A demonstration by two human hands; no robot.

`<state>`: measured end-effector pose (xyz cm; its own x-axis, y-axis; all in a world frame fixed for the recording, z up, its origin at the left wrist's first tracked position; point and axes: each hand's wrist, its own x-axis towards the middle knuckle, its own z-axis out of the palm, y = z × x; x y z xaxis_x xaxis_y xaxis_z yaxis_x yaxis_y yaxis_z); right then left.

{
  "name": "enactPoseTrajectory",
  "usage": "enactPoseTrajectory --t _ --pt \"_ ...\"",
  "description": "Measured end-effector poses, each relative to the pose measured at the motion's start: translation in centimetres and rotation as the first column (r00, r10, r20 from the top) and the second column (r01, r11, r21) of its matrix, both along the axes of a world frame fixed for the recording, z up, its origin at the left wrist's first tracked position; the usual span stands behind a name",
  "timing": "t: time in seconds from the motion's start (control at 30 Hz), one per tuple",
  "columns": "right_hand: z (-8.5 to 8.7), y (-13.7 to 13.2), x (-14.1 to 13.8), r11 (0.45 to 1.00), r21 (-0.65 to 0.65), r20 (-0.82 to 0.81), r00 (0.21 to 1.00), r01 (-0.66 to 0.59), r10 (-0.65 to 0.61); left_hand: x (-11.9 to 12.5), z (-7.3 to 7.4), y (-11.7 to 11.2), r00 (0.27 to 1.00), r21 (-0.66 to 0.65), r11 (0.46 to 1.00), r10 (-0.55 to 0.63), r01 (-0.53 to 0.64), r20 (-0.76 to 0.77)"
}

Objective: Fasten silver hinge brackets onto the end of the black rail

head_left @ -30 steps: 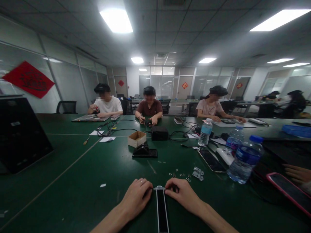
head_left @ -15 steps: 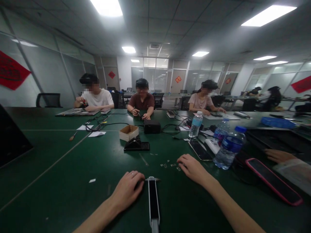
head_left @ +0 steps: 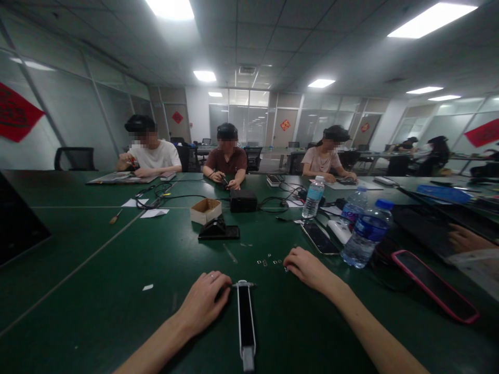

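A long narrow black strip in a white frame (head_left: 246,317) lies in front of me, with a thin metal crossbar at its far end. My left hand (head_left: 206,298) rests on the table to its left, thumb and forefinger closed at the crossbar's left end. Beyond it to the right lie several small square metal pieces (head_left: 265,262). My right hand (head_left: 307,267) is over the right side of that group, its fingers bent down and pinched at one small piece by the fingertips, partly hidden.
An open cardboard box (head_left: 205,211) and a black stand (head_left: 219,229) sit ahead. Water bottles (head_left: 366,234), a phone (head_left: 320,239) and a pink-edged phone-like slab (head_left: 434,285) stand or lie to the right. A co-worker's hand (head_left: 470,239) is at far right; several people sit opposite.
My right hand's fingertips have moved slightly down onto the nearest small metal piece. My left hand and the strip stay put. The co-worker's hand at far right has shifted right.
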<state>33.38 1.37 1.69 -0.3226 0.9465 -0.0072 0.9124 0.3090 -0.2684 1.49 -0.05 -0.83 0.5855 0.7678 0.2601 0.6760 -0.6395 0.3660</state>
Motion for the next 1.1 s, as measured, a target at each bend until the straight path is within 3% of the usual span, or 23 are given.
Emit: enactPoseTrajectory --t 0.5,0.9,1.1 --pt "0.4 -0.6 -0.7 0.978 -0.160 -0.014 0.991 0.132 -0.136 -0.1 -0.2 0.0 1.000 0.017 1.000 0.001 -0.001 0.002" --pt "0.5 -0.7 -0.8 0.988 -0.103 0.012 0.994 0.112 -0.111 0.2 0.4 -0.3 1.000 0.029 1.000 0.009 -0.009 0.013" --pt "1.5 -1.2 -1.6 0.990 -0.111 0.055 0.995 0.092 -0.086 0.1 0.0 -0.2 1.000 0.032 0.999 0.009 -0.009 0.011"
